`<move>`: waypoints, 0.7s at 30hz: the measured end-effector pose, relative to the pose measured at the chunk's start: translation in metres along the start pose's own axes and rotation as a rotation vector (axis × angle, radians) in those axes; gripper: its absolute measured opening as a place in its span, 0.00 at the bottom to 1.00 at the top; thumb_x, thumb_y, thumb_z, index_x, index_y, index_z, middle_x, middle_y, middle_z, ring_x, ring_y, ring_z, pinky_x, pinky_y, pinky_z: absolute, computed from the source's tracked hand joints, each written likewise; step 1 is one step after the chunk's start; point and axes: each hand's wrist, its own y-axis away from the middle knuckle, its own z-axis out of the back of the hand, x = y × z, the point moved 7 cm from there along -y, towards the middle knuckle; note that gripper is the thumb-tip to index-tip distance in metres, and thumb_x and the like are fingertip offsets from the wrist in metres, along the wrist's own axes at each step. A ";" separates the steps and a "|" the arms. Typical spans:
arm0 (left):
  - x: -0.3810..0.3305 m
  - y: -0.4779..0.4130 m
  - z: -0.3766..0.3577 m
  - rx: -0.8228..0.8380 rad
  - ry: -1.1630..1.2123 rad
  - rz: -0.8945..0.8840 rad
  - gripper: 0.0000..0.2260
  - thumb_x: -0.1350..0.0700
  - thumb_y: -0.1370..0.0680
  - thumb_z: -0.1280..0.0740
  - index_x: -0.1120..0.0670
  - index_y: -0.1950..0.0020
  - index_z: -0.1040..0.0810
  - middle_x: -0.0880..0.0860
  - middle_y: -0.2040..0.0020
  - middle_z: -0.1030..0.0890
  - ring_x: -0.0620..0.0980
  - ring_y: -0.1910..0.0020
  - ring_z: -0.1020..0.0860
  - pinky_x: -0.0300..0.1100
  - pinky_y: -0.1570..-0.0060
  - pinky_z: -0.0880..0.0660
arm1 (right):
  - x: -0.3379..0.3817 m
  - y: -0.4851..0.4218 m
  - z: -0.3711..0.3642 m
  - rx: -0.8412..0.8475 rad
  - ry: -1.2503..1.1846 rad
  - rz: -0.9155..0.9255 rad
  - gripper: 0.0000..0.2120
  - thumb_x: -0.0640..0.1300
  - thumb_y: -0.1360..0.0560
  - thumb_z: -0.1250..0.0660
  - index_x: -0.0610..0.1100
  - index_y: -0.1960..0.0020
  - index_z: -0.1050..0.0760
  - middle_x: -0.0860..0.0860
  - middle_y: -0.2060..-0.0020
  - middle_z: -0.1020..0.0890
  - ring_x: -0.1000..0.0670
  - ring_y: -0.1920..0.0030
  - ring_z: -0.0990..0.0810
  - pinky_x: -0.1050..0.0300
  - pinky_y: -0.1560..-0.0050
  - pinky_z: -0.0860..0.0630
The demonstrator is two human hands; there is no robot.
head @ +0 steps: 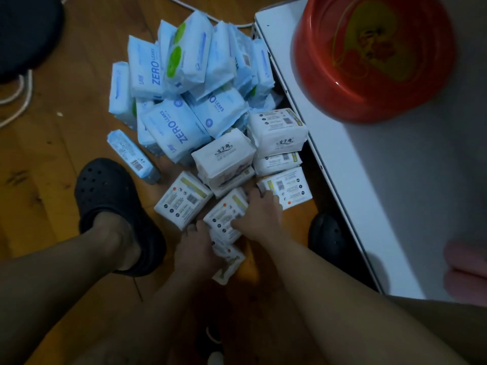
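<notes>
1. You are crouching over the wood floor, and both of your hands are down on one white pack.
2. Your left hand is curling its fingers round the near left end of that pack.
3. Your right hand is gripping the far right end, with its thumb lying flat on top.
4. So the white pack is sitting right between your two hands, and both are touching it. Neither hand is nearer.
5. The pack's long side is pointing away from you and a bit to the right, so I think you will be lifting it by its two ends.
6. A lower pack is lying under it and sticking out toward you. It may be coming up too, so watch that it is not slipping.
7. More white packs are lying just beyond your fingers, and the blue packs are piling up behind them.
8. The white cabinet with the red bowl is standing to your right.
</notes>
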 end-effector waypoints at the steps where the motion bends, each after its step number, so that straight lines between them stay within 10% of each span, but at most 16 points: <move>1: 0.002 0.003 -0.003 0.027 0.087 0.025 0.38 0.46 0.38 0.19 0.54 0.38 0.38 0.55 0.37 0.31 0.54 0.38 0.28 0.46 0.47 0.27 | 0.002 0.002 -0.004 0.018 -0.034 0.013 0.38 0.56 0.35 0.26 0.43 0.33 0.38 0.42 0.36 0.33 0.41 0.36 0.34 0.50 0.37 0.35; 10: 0.020 0.009 -0.030 0.370 0.290 0.259 0.27 0.49 0.35 0.20 0.58 0.41 0.23 0.51 0.43 0.20 0.51 0.44 0.21 0.44 0.44 0.24 | -0.014 0.004 -0.036 0.216 -0.371 -0.062 0.56 0.55 0.39 0.20 0.41 0.25 0.53 0.44 0.32 0.32 0.42 0.31 0.34 0.49 0.35 0.31; 15: 0.036 0.005 -0.028 0.333 0.381 0.332 0.58 0.40 0.52 0.19 0.54 0.27 0.37 0.56 0.34 0.26 0.56 0.36 0.26 0.51 0.39 0.26 | -0.026 0.013 -0.039 0.232 -0.418 -0.115 0.57 0.61 0.42 0.23 0.47 0.24 0.51 0.45 0.33 0.29 0.43 0.34 0.29 0.45 0.37 0.28; 21: 0.009 0.035 0.022 0.291 0.508 0.273 0.29 0.59 0.34 0.20 0.57 0.38 0.31 0.52 0.45 0.24 0.52 0.42 0.25 0.48 0.40 0.27 | -0.042 0.044 -0.003 0.235 -0.616 -0.217 0.49 0.59 0.39 0.22 0.43 0.28 0.44 0.45 0.36 0.27 0.43 0.39 0.25 0.45 0.42 0.24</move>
